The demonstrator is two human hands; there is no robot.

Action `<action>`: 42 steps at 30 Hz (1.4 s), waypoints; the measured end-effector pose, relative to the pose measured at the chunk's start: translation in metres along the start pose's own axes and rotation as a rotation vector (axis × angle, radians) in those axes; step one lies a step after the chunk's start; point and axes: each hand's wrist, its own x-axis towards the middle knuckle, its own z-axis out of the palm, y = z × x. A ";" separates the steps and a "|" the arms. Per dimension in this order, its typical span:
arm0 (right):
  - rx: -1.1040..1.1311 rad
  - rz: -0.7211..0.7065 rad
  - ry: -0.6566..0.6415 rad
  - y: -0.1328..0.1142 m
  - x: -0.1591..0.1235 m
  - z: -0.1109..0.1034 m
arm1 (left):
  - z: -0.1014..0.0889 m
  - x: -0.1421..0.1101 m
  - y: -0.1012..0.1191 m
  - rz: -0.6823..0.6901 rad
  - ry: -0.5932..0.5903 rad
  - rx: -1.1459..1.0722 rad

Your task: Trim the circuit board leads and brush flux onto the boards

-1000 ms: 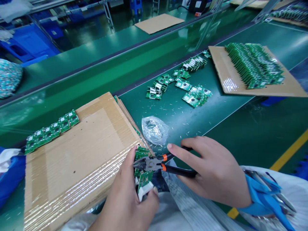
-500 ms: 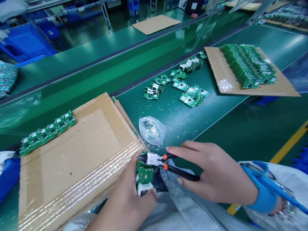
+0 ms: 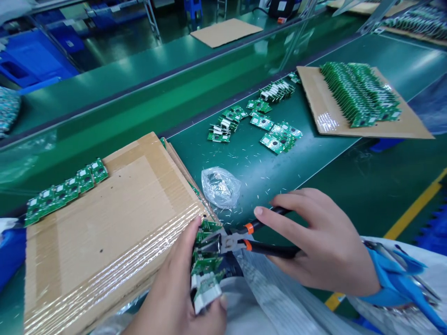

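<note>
My left hand [image 3: 181,284] is closed around small green circuit boards [image 3: 206,265], gripping them by their edges, with a white connector at the lower end near my thumb. In my right hand [image 3: 321,246] is a pair of cutting pliers [image 3: 230,243] with black handles and orange bands. The plier jaws are parted and lie over the boards, close to thin upright pins; whether they touch a pin I cannot tell. A blue band wraps my right wrist.
A cardboard stack [image 3: 115,232] carries a row of boards [image 3: 66,190] on its far-left edge. A clear plastic bag [image 3: 220,187] lies among scattered wire clippings. Loose boards [image 3: 281,137] lie farther back, and a cardboard sheet [image 3: 328,123] holds dense rows of boards [image 3: 359,95].
The pliers closed at the boards half a second ago and have opened again, the handles spreading. My left hand has tilted the boards, so their pins and white connector show differently.
</note>
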 end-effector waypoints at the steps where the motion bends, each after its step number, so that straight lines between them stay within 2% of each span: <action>1: -0.003 -0.002 0.000 0.000 0.000 -0.001 | -0.001 0.000 0.000 0.013 0.006 0.015; 10: -0.005 -0.024 -0.005 0.001 -0.004 -0.006 | -0.005 -0.002 0.001 0.049 0.028 0.100; 15: -0.024 0.030 0.025 -0.001 -0.003 -0.008 | -0.003 -0.006 -0.002 -0.030 0.037 0.107; 22: -0.081 0.020 0.034 -0.001 0.000 -0.002 | -0.002 -0.009 -0.012 -0.087 0.019 0.138; 29: -0.052 0.008 0.070 -0.006 0.005 0.003 | 0.005 -0.001 -0.004 -0.010 0.037 -0.003; 33: -0.054 0.022 0.068 -0.007 0.004 0.007 | 0.011 -0.001 -0.005 -0.082 0.073 -0.068; 42: -0.049 0.033 0.047 -0.008 0.004 0.014 | 0.014 0.001 0.004 -0.058 0.135 0.023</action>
